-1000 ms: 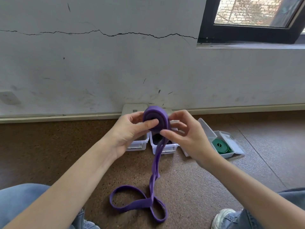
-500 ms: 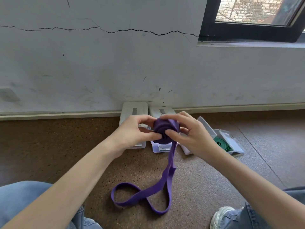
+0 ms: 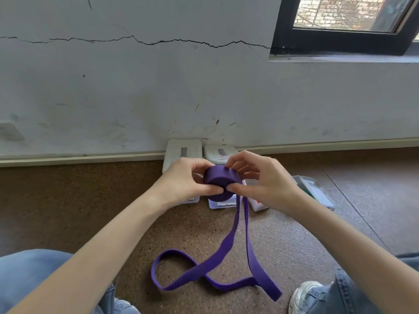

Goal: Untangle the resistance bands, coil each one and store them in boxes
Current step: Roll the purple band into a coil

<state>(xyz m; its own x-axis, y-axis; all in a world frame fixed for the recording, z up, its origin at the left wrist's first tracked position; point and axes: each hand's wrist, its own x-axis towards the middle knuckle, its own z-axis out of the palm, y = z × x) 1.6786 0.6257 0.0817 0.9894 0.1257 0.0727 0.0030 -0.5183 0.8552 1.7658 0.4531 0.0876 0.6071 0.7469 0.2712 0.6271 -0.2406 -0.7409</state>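
Speckled brown floor [image 3: 68, 200] meets a cracked wall, with clear boxes [image 3: 223, 203] at frame centre. At mid-frame a purple band [image 3: 221, 177] is held as a half-wound coil, pinched by left hand [image 3: 183, 180] and right hand [image 3: 265, 180]; its tail is trailed lower centre. Even tension should be kept, each turn laid flat, untwisted.

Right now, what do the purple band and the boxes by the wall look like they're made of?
The purple band looks like matte rubber or latex: it bends in soft loops and coils tightly. The boxes look like plastic, clear with white lids, smooth and slightly glossy.
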